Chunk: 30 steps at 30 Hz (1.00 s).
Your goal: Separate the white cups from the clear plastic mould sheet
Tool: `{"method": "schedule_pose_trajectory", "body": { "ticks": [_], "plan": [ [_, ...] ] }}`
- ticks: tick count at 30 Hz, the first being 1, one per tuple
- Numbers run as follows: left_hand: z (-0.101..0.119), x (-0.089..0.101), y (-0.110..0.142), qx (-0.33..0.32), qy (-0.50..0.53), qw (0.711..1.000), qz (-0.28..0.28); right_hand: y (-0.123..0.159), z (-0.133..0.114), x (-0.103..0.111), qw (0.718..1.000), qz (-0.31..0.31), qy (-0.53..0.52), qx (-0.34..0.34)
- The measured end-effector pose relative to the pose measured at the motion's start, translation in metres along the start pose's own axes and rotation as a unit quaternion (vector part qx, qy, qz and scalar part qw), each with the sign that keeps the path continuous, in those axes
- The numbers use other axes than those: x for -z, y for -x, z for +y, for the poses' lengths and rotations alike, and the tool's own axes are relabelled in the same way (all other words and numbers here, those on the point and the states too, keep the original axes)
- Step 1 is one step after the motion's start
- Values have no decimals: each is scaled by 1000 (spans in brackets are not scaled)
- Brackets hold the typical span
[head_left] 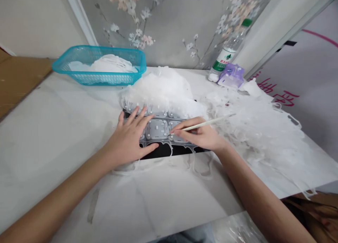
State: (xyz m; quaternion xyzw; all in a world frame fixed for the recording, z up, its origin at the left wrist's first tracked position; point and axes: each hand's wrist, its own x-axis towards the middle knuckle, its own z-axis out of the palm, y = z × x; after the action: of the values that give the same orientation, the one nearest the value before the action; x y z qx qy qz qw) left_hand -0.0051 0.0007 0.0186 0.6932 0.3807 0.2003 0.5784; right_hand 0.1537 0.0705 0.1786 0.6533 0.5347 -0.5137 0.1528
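Observation:
My left hand [133,137] lies with fingers spread across the left part of a translucent moulded sheet [157,129] with rows of rounded square sections. In my right hand [202,132] is a thin white stick-like tool [211,121], pinched like a pen. Its tip reaches the lower right corner of the middle square section. Beneath the sheet is a black mat [158,151]. Thin clear strips of the sheet hang over the mat's near edge. A heap of white translucent pieces [165,86] rests on the sheet's far side.
A blue plastic basket [105,79] holding white pieces stands at the back left. On the right spreads a large pile of clear, stringy scraps [264,130]. A water bottle [227,54] and a purple packet [232,75] stand at the back right, before the wall.

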Motion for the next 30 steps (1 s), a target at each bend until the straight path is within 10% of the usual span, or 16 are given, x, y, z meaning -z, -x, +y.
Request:
{"method": "schedule_pose_trajectory", "body": {
  "ticks": [9, 30],
  "plan": [
    [34, -20, 10, -133, 20, 991, -20, 6, 0, 0, 969, 247, 0, 2],
    [28, -22, 8, -157, 25, 987, -28, -1, 8, -8, 981, 15, 174, 82]
  ]
}}
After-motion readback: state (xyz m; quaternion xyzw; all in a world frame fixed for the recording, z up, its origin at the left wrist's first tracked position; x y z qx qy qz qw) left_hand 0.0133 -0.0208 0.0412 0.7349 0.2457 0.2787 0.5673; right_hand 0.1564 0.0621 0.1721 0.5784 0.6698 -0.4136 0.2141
